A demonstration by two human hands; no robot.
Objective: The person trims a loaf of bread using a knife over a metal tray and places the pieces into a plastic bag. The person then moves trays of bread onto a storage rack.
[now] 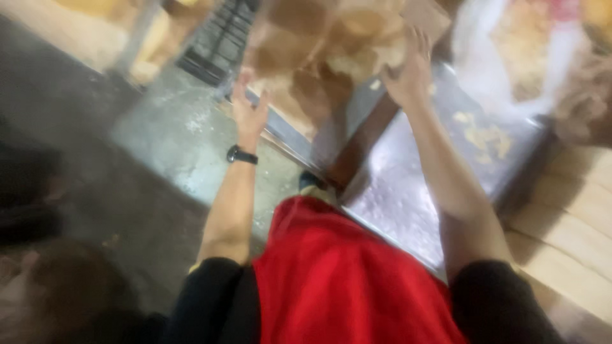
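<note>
My right hand (408,73), near the top centre of the frame, has its fingers spread against a blurred brown, crumpled mass (331,51), maybe paper or sacking. My left hand (248,111), left of it, is open-fingered beside the mass's lower edge, above a black wristwatch (241,155). A metal tabletop (408,185) lies beneath.

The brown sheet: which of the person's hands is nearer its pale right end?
Right. The right hand touches the brown sheet at that end; the left hand sits at its lower left edge.

Both arms stretched forward, left hand (248,111) open, right hand (408,73) raised
</note>
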